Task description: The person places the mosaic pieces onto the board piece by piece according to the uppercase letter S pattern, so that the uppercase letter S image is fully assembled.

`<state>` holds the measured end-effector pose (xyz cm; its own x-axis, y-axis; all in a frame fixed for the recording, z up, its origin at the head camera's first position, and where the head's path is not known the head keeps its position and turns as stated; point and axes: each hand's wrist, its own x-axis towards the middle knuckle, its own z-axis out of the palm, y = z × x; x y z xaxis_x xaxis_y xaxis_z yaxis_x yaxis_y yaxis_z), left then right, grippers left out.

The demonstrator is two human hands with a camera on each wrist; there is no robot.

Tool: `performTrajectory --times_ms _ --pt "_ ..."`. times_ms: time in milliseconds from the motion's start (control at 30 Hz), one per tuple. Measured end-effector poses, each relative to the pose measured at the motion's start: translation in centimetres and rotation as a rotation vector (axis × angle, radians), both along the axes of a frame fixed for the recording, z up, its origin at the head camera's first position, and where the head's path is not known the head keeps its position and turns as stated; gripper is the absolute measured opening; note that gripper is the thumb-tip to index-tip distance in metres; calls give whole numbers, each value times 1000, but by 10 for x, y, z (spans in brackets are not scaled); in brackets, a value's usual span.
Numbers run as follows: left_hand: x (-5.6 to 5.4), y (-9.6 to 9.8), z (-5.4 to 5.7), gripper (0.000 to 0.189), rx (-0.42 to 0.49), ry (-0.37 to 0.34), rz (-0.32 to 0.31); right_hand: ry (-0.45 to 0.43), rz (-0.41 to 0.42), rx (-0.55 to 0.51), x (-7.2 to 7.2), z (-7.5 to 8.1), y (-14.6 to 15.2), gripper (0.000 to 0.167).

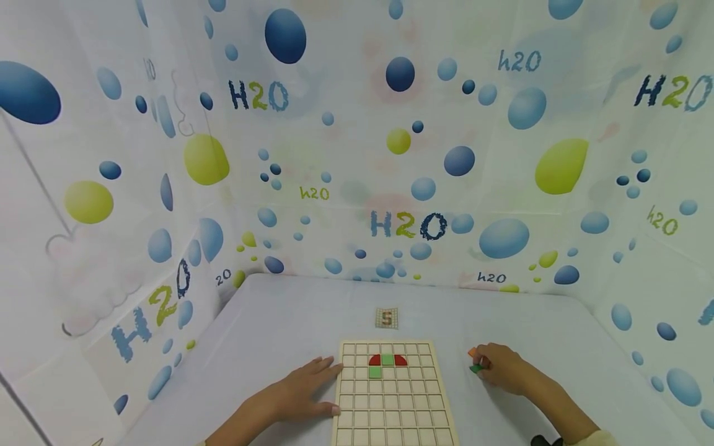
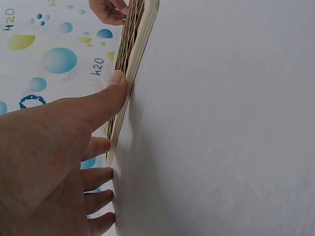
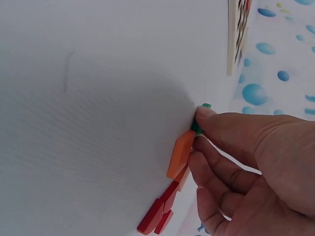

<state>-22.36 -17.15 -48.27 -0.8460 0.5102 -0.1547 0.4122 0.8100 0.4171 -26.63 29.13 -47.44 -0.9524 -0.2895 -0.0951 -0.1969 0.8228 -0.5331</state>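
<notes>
A pale wooden grid board (image 1: pixel 392 404) lies on the table with two light-green squares (image 1: pixel 375 372) and two red curved pieces (image 1: pixel 400 360) in its upper cells. My left hand (image 1: pixel 301 391) rests spread along the board's left edge. In the left wrist view its thumb (image 2: pixel 117 78) touches the rim. To the right of the board, my right hand (image 1: pixel 501 367) pinches a dark green piece (image 3: pixel 197 126) between thumb and forefinger. Orange pieces (image 3: pixel 180 153) and red pieces (image 3: pixel 151 216) lie close beside its fingers; in the head view the red ones are hidden behind the hand.
Beyond the board lies a small gridded card (image 1: pixel 387 318) with a brown figure like a 5. White curtains (image 1: pixel 346 155) with blue and green dots enclose the white table (image 1: pixel 301 310). A dark object (image 1: pixel 543 440) shows near the right forearm.
</notes>
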Motion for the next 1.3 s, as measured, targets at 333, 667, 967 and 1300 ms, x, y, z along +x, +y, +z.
performTrajectory --times_ms 333,667,967,1300 --pt "1 -1 0 87 1 20 -10 80 4 57 3 2 -7 27" --pt "0 -1 -2 88 -4 13 -7 50 24 5 4 -1 -12 22" --pt "-1 -1 -3 88 -7 16 -6 31 10 -21 3 -4 -12 18" --pt "1 -1 -1 87 5 18 -8 81 106 -48 0 -8 -13 21"
